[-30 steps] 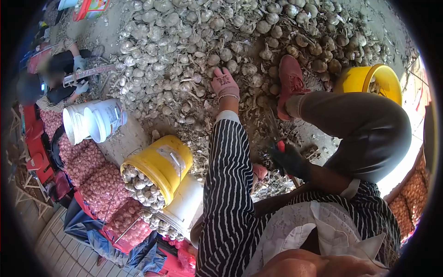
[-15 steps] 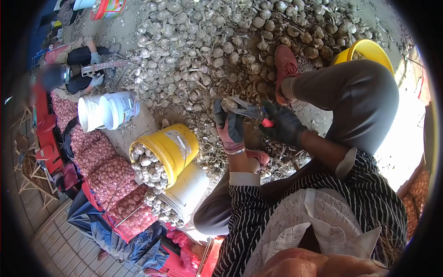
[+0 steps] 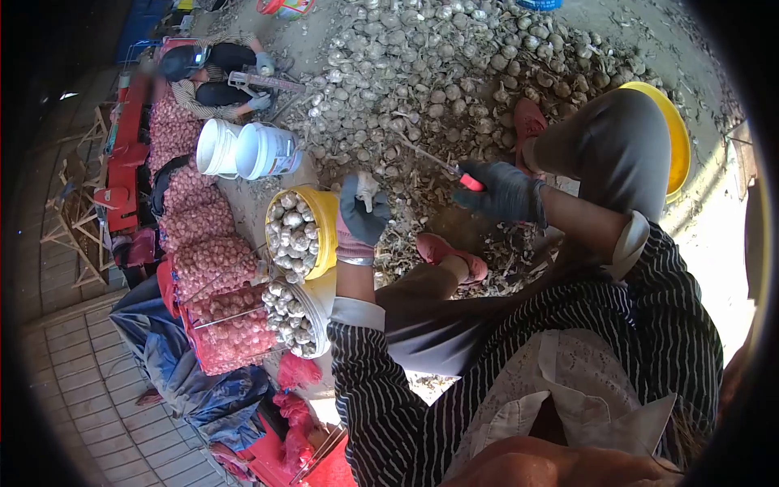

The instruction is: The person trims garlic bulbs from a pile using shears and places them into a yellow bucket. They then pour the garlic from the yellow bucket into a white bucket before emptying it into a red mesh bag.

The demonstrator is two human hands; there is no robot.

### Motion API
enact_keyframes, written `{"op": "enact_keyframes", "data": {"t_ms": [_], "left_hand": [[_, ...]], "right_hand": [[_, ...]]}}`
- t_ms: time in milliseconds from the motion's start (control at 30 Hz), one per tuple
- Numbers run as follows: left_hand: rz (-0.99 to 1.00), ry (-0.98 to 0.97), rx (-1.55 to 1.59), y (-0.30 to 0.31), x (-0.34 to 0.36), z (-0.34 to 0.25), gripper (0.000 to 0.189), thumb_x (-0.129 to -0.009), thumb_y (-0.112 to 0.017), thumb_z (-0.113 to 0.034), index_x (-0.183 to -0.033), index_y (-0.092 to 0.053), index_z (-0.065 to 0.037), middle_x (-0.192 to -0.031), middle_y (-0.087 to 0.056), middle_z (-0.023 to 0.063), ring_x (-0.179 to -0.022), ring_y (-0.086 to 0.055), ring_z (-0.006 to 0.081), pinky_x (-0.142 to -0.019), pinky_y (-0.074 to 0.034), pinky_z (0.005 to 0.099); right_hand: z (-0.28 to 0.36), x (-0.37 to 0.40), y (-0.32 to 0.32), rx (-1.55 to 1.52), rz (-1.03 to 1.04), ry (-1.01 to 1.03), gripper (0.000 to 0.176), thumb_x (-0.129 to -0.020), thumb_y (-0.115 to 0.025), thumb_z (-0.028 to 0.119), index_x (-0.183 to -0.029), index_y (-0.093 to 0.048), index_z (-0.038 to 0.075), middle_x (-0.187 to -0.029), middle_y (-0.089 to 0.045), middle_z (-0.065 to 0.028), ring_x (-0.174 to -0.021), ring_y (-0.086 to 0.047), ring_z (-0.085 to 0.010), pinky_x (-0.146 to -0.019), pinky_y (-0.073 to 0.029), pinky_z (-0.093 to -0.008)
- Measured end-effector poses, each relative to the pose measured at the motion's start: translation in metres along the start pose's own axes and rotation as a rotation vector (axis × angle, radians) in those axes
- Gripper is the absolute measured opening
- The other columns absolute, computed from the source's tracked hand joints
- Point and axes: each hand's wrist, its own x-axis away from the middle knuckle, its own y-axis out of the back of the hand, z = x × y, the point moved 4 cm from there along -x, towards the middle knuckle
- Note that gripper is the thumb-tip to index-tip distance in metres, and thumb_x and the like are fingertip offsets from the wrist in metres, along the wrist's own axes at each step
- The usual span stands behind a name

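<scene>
From the head view, the work is looking partway through. A yellow bucket [image 3: 328, 231] is sitting heaped to the rim with bulbs, and a white bucket [image 3: 322, 302] just below it is looking just as full. Red mesh sacks [image 3: 213, 264] packed with garlic are lying in a row beside them. A wide heap of garlic [image 3: 438, 65] is covering the ground ahead, many bulbs with stalks showing, so much seems not yet handled. The left hand [image 3: 361, 217], in a dark-palmed glove, is clenching around a garlic bulb [image 3: 367, 187], fingers curled shut so that only the pale top is poking out. It is holding the bulb up just beside the far rim of the yellow bucket, close to the bulbs piled there. The right hand [image 3: 505, 192], in a dark glove, is gripping the red handle of a pair of shears [image 3: 438, 165], fist closed. The blades are pointing away toward the heap, apart from the bulb; whether they are parted is too small to tell. Two more white pails [image 3: 264, 152] are lying on their sides near the heap's edge. Another yellow tub [image 3: 677, 142] is showing behind the person's raised knee. At the far side another person [image 3: 213, 77] is sitting by the heap, gloved hands busy with a long tool.
</scene>
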Motion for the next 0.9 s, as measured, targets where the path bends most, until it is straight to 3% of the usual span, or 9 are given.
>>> {"op": "enact_keyframes", "data": {"t_ms": [67, 133, 233, 267, 333, 367, 667, 733, 900], "left_hand": [[-0.201, 0.039, -0.138, -0.001, 0.021, -0.040, 0.033, -0.093, -0.052, -0.046, -0.086, -0.061, -0.014, -0.074, -0.060, 0.0013, -0.070, -0.057, 0.0119, -0.052, -0.038, 0.0211], [-0.193, 0.047, -0.211, -0.003, 0.031, -0.066, 0.036, -0.093, -0.049, -0.049, -0.088, -0.062, -0.016, -0.073, -0.060, 0.0025, -0.070, -0.058, 0.0130, -0.053, -0.039, 0.0221], [0.243, -0.052, -0.058, -0.023, 0.023, -0.078, 0.032, -0.094, -0.050, -0.043, -0.096, -0.061, -0.013, -0.089, -0.063, 0.0064, -0.081, -0.060, 0.0200, -0.063, -0.049, 0.0288], [0.248, -0.065, -0.051, -0.024, 0.015, -0.075, 0.032, -0.094, -0.050, -0.043, -0.096, -0.061, -0.013, -0.089, -0.063, 0.0064, -0.081, -0.060, 0.0200, -0.063, -0.049, 0.0288], [-0.173, -0.208, 0.173, -0.002, 0.000, -0.069, 0.030, -0.094, -0.052, -0.036, -0.106, -0.058, -0.010, -0.097, -0.063, 0.0089, -0.093, -0.061, 0.0250, -0.074, -0.054, 0.0340], [-0.125, -0.230, 0.259, -0.003, -0.011, -0.061, 0.033, -0.094, -0.054, -0.033, -0.113, -0.056, -0.007, -0.102, -0.063, 0.0113, -0.102, -0.060, 0.0278, -0.080, -0.055, 0.0368], [-0.281, -0.111, 0.656, 0.103, -0.126, 0.010, 0.041, -0.091, -0.054, -0.033, -0.113, -0.055, 0.001, -0.112, -0.062, 0.0179, -0.104, -0.060, 0.0304, -0.092, -0.051, 0.0425], [-0.236, -0.140, 0.651, 0.110, -0.146, 0.012, 0.042, -0.090, -0.056, -0.031, -0.113, -0.054, 0.003, -0.113, -0.061, 0.0191, -0.106, -0.059, 0.0308, -0.096, -0.048, 0.0439], [-0.325, -0.023, 0.800, 0.144, -0.187, 0.042, 0.040, -0.086, -0.061, -0.027, -0.112, -0.055, 0.003, -0.113, -0.061, 0.0166, -0.109, -0.057, 0.0297, -0.103, -0.043, 0.0415]], "right_hand": [[0.071, 0.007, 0.034, 0.193, 0.047, -0.036, 0.037, -0.083, -0.065, 0.033, -0.106, -0.055, 0.006, -0.091, -0.063, -0.0190, -0.087, -0.061, -0.0389, -0.075, -0.048, -0.0443], [0.111, -0.002, 0.052, 0.469, 0.034, 0.164, 0.041, -0.081, -0.067, 0.033, -0.108, -0.053, 0.006, -0.087, -0.063, -0.0184, -0.086, -0.062, -0.0384, -0.075, -0.049, -0.0445], [0.136, -0.038, 0.071, 0.763, 0.061, 0.350, 0.051, -0.078, -0.069, 0.032, -0.118, -0.051, 0.006, -0.092, -0.062, -0.0182, -0.086, -0.062, -0.0371, -0.075, -0.049, -0.0445], [0.137, -0.053, 0.076, 0.775, 0.067, 0.357, 0.051, -0.078, -0.069, 0.032, -0.118, -0.051, 0.006, -0.092, -0.062, -0.0182, -0.086, -0.062, -0.0371, -0.075, -0.049, -0.0445], [0.135, -0.085, 0.081, 1.058, -0.028, 0.377, 0.080, -0.073, -0.072, 0.032, -0.138, -0.035, 0.004, -0.094, -0.061, -0.0198, -0.085, -0.061, -0.0365, -0.076, -0.048, -0.0450], [0.133, -0.102, 0.083, 1.104, 0.038, 0.287, 0.088, -0.071, -0.074, 0.033, -0.143, -0.030, 0.005, -0.100, -0.060, -0.0204, -0.088, -0.059, -0.0363, -0.077, -0.048, -0.0450], [-0.033, -0.234, 0.033, 1.134, 0.183, 0.382, 0.087, -0.077, -0.062, 0.046, -0.144, -0.028, 0.001, -0.105, -0.057, -0.0208, -0.086, -0.059, -0.0334, -0.069, -0.049, -0.0438], [-0.062, -0.251, 0.021, 1.146, 0.254, 0.244, 0.086, -0.079, -0.058, 0.049, -0.144, -0.028, 0.001, -0.101, -0.057, -0.0217, -0.076, -0.058, -0.0313, -0.061, -0.047, -0.0433], [-0.113, -0.271, 0.003, 0.952, 0.291, 0.071, 0.077, -0.072, -0.070, 0.038, -0.132, -0.038, 0.001, -0.091, -0.059, -0.0195, -0.079, -0.062, -0.0339, -0.063, -0.049, -0.0439]]}}
